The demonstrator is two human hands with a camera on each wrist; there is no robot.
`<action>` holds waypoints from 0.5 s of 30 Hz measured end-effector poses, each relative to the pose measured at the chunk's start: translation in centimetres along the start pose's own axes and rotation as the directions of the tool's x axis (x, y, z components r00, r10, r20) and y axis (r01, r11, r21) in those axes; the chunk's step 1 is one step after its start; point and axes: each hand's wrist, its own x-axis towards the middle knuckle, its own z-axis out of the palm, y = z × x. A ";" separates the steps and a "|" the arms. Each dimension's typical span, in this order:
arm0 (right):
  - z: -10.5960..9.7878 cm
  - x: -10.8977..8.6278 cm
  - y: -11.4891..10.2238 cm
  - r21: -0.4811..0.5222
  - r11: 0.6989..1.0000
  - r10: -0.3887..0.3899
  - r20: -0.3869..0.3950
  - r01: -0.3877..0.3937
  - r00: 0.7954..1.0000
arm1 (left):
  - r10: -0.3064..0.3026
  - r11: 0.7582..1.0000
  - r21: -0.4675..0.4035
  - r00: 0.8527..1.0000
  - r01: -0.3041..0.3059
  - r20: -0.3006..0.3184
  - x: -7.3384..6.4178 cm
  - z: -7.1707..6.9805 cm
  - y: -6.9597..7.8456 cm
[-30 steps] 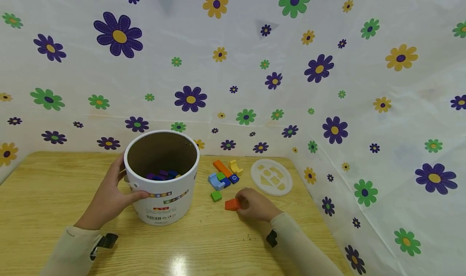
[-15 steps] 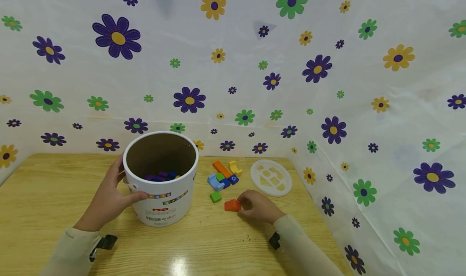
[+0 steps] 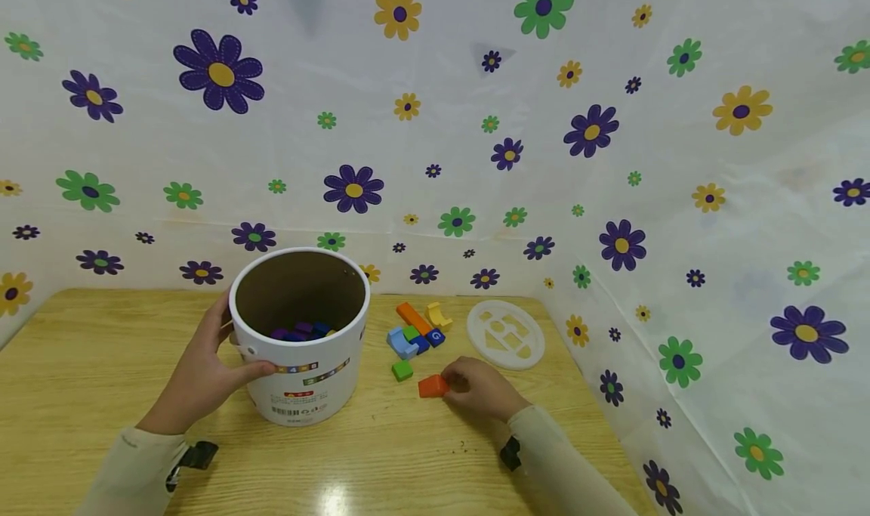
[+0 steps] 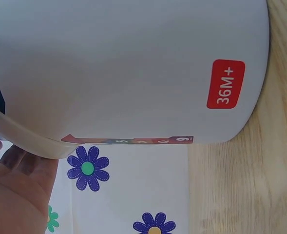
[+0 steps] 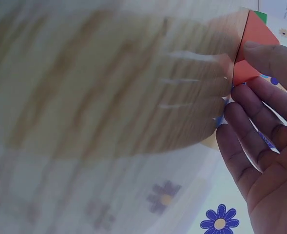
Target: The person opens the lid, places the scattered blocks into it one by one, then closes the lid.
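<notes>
A white bucket [image 3: 319,384] stands upright on the table, with purple and blue blocks [image 3: 302,330] showing inside. My left hand [image 3: 204,369] holds its left side, thumb on the front wall and fingers reaching behind; in the left wrist view those fingers lie by a white band on the bucket [image 4: 133,73]. On the tabletop, right of the bucket, sits a red-orange building block [image 3: 431,386] with slanted sides. My right hand [image 3: 485,390] pinches its right end. The right wrist view shows the thumb on the block [image 5: 260,31], fingers beneath.
Loose blocks lie behind the red one: a green block [image 3: 402,370], a light blue arch [image 3: 402,344], an orange bar [image 3: 413,318], a yellow arch [image 3: 438,316] and a blue block marked G [image 3: 435,337]. A white cut-out disc [image 3: 519,361] lies right of them. Flowered sheeting [image 3: 448,138] backs the table.
The view has tilted slightly. Both hands stay about where they were, the left on the bucket and the right at the red block, its grip shifted a little.
</notes>
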 end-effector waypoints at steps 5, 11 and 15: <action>-0.1 0.0 0.0 -0.004 1.000 -0.002 -0.010 0.002 1.000 | 0.007 1.000 -0.007 1.000 -0.007 0.000 0.0 0.0 -0.1; -0.7 -0.4 0.1 0.024 0.999 0.029 -0.076 -0.027 0.997 | 0.009 1.000 -0.008 1.000 -0.009 0.000 0.0 0.0 -0.1; -1.5 -0.3 -0.1 0.024 1.000 -0.002 -0.161 0.006 0.987 | 0.008 1.000 -0.006 1.000 -0.008 -0.002 0.0 0.0 -0.1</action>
